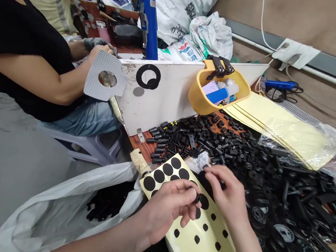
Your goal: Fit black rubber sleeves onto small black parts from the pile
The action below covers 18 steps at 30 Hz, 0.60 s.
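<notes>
My left hand (175, 202) is closed in a pinch around a small black plastic part (198, 198), mostly covered by the fingers. To its right, my right hand (228, 193) pinches a small dark piece (205, 167) between thumb and forefinger; its exact kind does not show. Beneath both hands lies a pale yellow backing sheet (184, 246) with large round black stickers (159, 176) at its far end and smaller black dots nearer me. Just beyond my fingers is a crumpled clear plastic bag (198, 161) among loose black parts.
Heaped black plastic parts (231, 148) cover the bench at right. A white board (170, 98) carries a yellow bin (193, 94). An open white sack (44, 205) holds black pieces at lower left. Beyond it a co-worker (30, 45) sits on a stool (94, 146); yellow sheets (297, 142) lie at right.
</notes>
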{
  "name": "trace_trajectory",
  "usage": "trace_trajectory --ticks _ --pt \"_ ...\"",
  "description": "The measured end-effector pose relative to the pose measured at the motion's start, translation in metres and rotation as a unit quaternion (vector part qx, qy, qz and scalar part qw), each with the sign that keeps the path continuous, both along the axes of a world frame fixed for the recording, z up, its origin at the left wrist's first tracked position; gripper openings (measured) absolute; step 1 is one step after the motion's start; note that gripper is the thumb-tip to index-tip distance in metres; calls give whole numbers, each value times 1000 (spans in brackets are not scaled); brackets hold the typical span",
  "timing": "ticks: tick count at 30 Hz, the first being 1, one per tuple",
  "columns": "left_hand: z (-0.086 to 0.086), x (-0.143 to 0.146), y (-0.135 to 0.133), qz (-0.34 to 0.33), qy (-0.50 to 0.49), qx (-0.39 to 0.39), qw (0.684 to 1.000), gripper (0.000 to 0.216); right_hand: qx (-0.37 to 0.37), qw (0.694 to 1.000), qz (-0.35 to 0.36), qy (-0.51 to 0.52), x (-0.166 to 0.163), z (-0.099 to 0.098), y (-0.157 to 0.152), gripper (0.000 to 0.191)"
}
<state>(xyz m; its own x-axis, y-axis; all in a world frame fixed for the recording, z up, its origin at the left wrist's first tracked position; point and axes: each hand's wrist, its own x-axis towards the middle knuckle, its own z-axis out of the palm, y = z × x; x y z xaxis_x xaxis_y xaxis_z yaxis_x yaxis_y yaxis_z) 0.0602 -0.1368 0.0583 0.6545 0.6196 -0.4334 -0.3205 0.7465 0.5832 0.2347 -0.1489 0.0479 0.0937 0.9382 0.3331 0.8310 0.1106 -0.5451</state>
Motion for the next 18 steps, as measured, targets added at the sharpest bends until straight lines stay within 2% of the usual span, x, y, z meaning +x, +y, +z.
trace_trajectory --ticks 4,7,14,18 --pt "7 -4 -7 -13 42 13 999 46 -45 997 -37 -60 16 -20 61 15" --pt "4 -8 -12 -14 34 0 999 44 -78 992 -23 -95 18 -24 78 15" --pt "-8 -10 -4 -1 -2 -11 1000 43 -86 992 -35 -80 23 -14 71 13" --pt "-7 -8 2 15 -37 -3 999 41 -63 997 -43 -3 16 6 30 15"
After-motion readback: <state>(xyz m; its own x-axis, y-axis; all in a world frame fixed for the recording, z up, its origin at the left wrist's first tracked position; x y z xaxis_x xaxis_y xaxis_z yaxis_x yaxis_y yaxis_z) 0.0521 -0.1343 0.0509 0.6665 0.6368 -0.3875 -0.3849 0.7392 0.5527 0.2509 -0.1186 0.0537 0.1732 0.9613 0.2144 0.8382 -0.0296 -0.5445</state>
